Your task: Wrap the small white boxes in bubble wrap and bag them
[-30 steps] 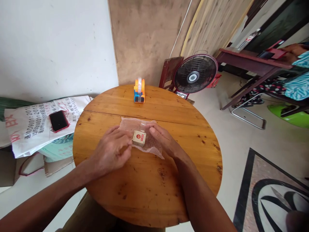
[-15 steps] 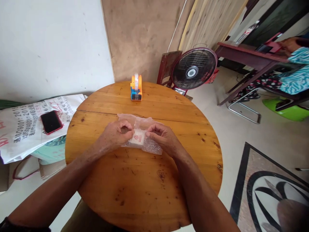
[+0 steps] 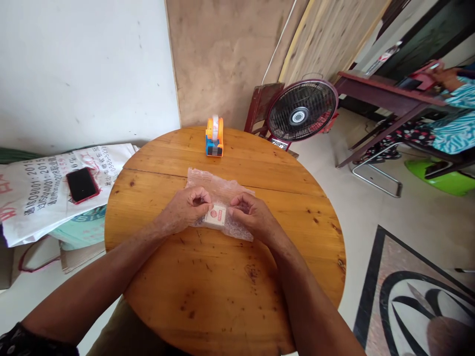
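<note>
A small pale box [image 3: 215, 216] with red print lies on a sheet of clear bubble wrap [image 3: 217, 182] at the middle of the round wooden table [image 3: 218, 291]. On the box's left side, my left hand [image 3: 191, 206] has its thumb and forefinger closed in a pinch on the wrap. My right hand [image 3: 249, 211] pinches the wrap in the same way, just off the right edge of the box. The fingers partly hide what lies under them. Beyond the wrap stands an orange and blue tape dispenser [image 3: 214, 137] with a roll of clear tape.
A phone [image 3: 82, 185] with a red edge lies on a white printed sack [image 3: 44, 170] left of the table. Behind the table are a fan [image 3: 299, 111] and a chair [image 3: 260, 109]. Another person [image 3: 454, 123] sits at a dark red table [image 3: 386, 89] on the right.
The print on the box shows more clearly now, with less wrap over it. My hands have shifted slightly, staying on both sides of the box. The whole view has moved a little.
</note>
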Demonstrator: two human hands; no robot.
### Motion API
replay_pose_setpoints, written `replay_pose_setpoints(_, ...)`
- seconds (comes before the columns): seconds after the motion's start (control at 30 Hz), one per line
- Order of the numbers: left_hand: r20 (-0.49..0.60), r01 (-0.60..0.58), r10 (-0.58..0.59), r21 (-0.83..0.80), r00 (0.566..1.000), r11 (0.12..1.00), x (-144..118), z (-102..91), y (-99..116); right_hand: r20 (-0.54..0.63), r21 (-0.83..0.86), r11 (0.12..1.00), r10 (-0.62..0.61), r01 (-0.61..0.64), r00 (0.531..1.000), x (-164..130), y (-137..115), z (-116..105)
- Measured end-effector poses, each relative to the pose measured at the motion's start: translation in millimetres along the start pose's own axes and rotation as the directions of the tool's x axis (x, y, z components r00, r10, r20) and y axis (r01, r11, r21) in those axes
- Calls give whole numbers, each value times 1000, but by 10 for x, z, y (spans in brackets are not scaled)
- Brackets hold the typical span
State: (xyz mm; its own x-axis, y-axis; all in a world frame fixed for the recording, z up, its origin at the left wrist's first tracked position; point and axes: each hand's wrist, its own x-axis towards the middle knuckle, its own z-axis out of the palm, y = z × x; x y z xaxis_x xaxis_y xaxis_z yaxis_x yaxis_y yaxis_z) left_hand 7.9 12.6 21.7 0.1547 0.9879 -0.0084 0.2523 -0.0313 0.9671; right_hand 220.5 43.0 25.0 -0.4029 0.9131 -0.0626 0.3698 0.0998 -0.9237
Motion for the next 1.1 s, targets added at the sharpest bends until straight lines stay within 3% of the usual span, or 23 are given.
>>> replay_pose_setpoints(0.13,0,16,-16,-23,1000,1000,-8,4,-36,-79,-181,982,-65,50,995,10,39,32)
replay_pose_setpoints(0.27,-2,4,-4,-42,1000,999,-23,17,-39,-121,-363,917,-222,165,967,-8,33,48)
replay_pose_setpoints(0.4,7,9,-8,-65,1000,998,-23,28,-31,-131,-473,794,-493,383,860,-44,-36,79)
replay_pose_setpoints(0.5,4,10,-9,-75,1000,997,-15,30,-41,-39,-527,686,-609,502,792,-73,-101,123)
replay_pose_setpoints(0.73,-6,0,0,-54,1000,999,-7,43,-67,191,-602,570,-578,560,794,-91,-155,154)
replay_pose_setpoints(0.9,-69,10,-4,81,998,997,-41,-10,-53,219,-645,545,-539,536,813,-102,-123,137)
replay_pose_setpoints(1.1,-83,56,-37,232,996,971,-116,-321,-35,217,-606,588,-526,536,822,-100,-127,152)
